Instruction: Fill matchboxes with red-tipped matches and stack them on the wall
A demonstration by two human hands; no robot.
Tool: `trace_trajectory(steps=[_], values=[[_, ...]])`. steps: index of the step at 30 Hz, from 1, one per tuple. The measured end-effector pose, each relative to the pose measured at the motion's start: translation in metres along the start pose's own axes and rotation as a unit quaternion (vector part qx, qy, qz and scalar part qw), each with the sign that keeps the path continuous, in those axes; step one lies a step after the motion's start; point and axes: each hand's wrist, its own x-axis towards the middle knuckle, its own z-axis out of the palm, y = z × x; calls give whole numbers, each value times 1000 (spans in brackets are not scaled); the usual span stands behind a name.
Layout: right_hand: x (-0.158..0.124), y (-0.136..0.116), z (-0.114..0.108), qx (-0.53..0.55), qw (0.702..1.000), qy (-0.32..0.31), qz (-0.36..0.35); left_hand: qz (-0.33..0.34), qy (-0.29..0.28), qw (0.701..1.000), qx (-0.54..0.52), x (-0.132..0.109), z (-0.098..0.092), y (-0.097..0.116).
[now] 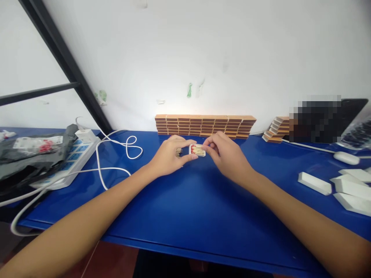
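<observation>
A small white matchbox tray (190, 150) filled with red-tipped matches (197, 150) is held low over the blue table. My left hand (171, 154) has its thumb and index finger closed on the tray's left end. More matches (178, 152) show in the gap of that hand, partly hidden by the fingers; whether it holds them or they lie on the table I cannot tell. At the tray's right end, the thumb and index finger of my right hand (224, 154) are pinched together, touching there. Whether they grip the tray or the match ends is hidden.
Stacked matchbox sleeves (203, 125) line the wall, with a smaller stack (278, 129) to the right. Several white trays (314, 183) lie at right near a dark screen (350, 116). On the left are a power strip (72, 162), white cables (100, 162) and a grey bag (26, 158).
</observation>
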Motion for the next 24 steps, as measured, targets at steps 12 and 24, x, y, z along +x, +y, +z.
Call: trace_trajectory(steps=[12,24], values=[[-4,-3,2,21,999,13,-43,10,14,1000,19,2,-3,-2],[-13,-21,29,20,992,-112,-60,-76,111,988,70,12,-13,-26]])
